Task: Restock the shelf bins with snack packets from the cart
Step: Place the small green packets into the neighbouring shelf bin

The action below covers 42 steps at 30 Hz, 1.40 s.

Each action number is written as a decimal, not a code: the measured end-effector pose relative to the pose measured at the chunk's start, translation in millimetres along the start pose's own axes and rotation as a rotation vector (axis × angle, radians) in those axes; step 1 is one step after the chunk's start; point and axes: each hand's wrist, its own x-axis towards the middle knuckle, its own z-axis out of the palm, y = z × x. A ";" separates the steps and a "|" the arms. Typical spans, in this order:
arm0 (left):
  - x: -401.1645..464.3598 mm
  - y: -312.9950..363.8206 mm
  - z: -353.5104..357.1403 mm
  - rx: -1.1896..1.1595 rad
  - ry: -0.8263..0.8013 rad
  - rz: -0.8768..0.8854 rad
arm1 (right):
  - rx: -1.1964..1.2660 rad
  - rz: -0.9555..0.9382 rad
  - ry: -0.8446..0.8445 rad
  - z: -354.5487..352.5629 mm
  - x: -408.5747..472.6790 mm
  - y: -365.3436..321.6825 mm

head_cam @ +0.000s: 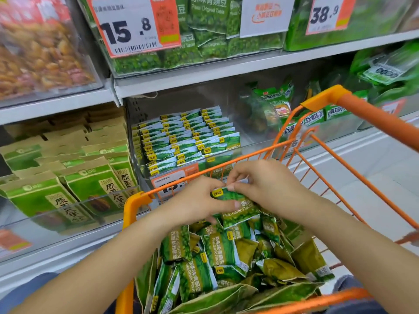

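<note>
While both hands hover over the cart [136, 205] | left hand [199, 200] and right hand [260, 184] fingers pinch one pea packet [238, 206] | bin [188, 137] at 12 o'clock

Orange cart [335, 177] under the hands, heaped with green snack packets [217, 252]. Beyond the hands, the shelf bin [145, 168] carries tidy rows of packets [186, 137].

Cart [301, 152]: orange wire frame, orange rim. Loose packets in cart [217, 250]: green pea print, yellow corner tag, white lettering; some show olive-gold backs. Stacked packets in shelf bin [186, 137]: green and white, yellow tags. Price label [133, 26]: white, black digits, orange-red border. Kraft bags [95, 184]: tan tops, green panels.
</note>
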 end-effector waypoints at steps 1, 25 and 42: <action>2.2 3.4 -5.3 -0.012 0.031 -0.016 | -0.027 0.014 0.083 -2.3 2.6 -1.7; 186.7 25.0 -30.7 1.135 0.313 -0.123 | -0.491 0.168 -0.044 36.3 28.0 46.1; 11.8 -4.5 14.3 0.695 0.104 0.081 | -0.499 -0.083 -0.297 49.6 -5.3 12.1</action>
